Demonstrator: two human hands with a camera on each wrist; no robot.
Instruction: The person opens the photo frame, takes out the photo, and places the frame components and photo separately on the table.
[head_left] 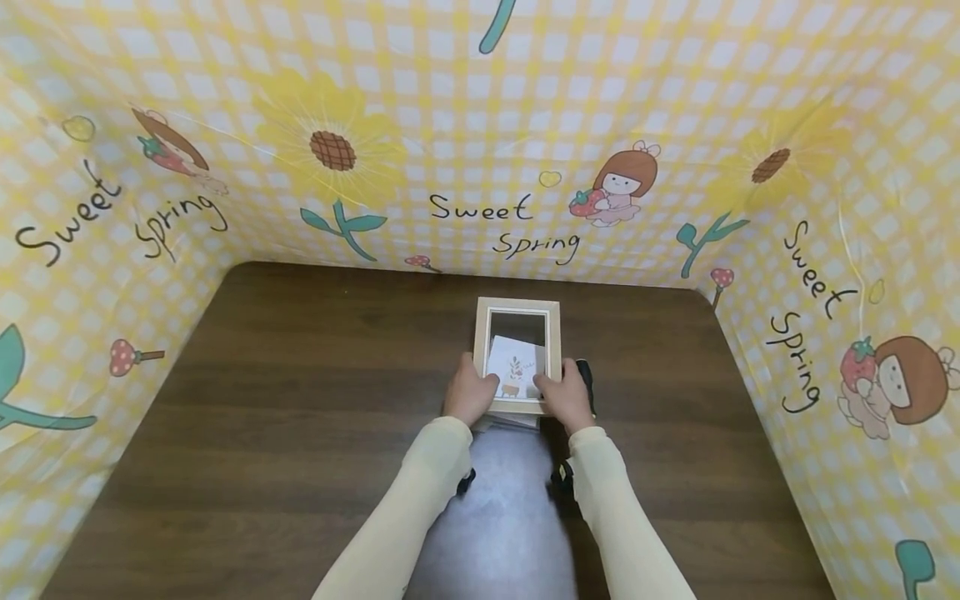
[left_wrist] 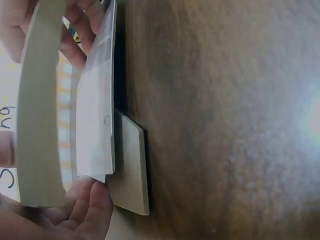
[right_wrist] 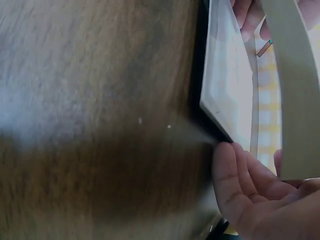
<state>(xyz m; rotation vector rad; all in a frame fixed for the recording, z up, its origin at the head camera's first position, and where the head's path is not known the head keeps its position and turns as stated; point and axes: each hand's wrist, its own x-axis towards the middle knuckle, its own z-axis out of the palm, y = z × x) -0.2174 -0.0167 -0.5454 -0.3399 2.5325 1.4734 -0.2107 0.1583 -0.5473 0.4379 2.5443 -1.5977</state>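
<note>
A light wooden picture frame (head_left: 554,333) is held level above the table by both hands. My left hand (head_left: 470,393) grips its near left corner, thumb on top; my right hand (head_left: 567,393) grips the near right corner likewise. Through the frame's opening shows a white card (head_left: 516,354) with a printed potted plant. In the left wrist view a pale, glossy flat sheet (left_wrist: 95,115) lies below the frame, apart from it, with fingertips at its edge. A flat board (left_wrist: 131,165) juts from beneath that sheet. The right wrist view shows right-hand fingers (right_wrist: 227,165) touching the sheet's corner.
A black object (head_left: 585,379), partly hidden, lies just right of the right hand. The dark wood-grain table (head_left: 300,400) is bounded at the back and sides by a yellow checked cloth (head_left: 465,150). A bright light reflection falls on the table between the forearms.
</note>
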